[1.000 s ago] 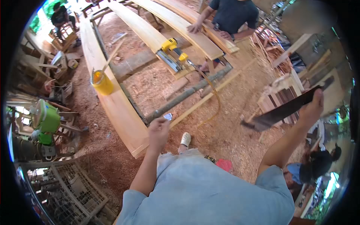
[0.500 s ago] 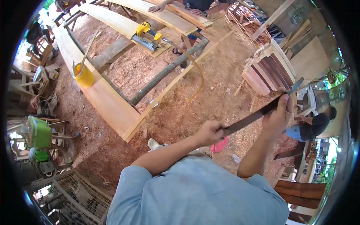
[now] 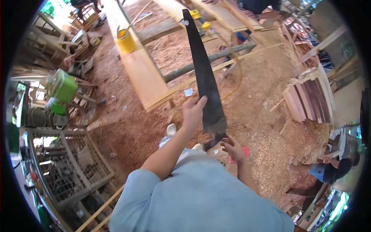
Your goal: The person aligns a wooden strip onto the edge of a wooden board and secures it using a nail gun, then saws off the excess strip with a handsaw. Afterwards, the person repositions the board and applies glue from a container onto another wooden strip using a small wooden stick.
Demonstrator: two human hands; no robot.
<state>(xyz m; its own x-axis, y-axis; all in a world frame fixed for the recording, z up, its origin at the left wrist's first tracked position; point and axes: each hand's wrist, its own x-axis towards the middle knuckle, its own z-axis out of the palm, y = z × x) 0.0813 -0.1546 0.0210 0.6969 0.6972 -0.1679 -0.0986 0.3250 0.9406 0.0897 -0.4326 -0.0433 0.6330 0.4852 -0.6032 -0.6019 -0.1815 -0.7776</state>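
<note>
A handsaw [image 3: 205, 73] with a long dark blade stands in front of my body, its narrow tip pointing away from me and its broad face turned toward the camera. My left hand [image 3: 192, 112] is closed on the left edge of the blade, near the wide end, with the thumb lying on the face. The dark handle [image 3: 215, 141] is at the near end, low by my waist. Beside it is my right hand [image 3: 234, 149], its fingers apart and slightly curled. Whether those fingertips touch the handle I cannot tell.
Beyond the saw, a wooden frame carries light boards [image 3: 143, 77], a yellow bucket [image 3: 126, 43] and a yellow nail gun [image 3: 196, 16]. Stacked planks [image 3: 309, 96] stand at right, near a person [image 3: 332, 170]. A wire-mesh crate [image 3: 62, 162] sits left. Shavings cover the ground.
The saw has swung from pointing right to pointing away from me, its broad face now showing. My right hand has left the blade for the handle end; my left hand now grips the blade.
</note>
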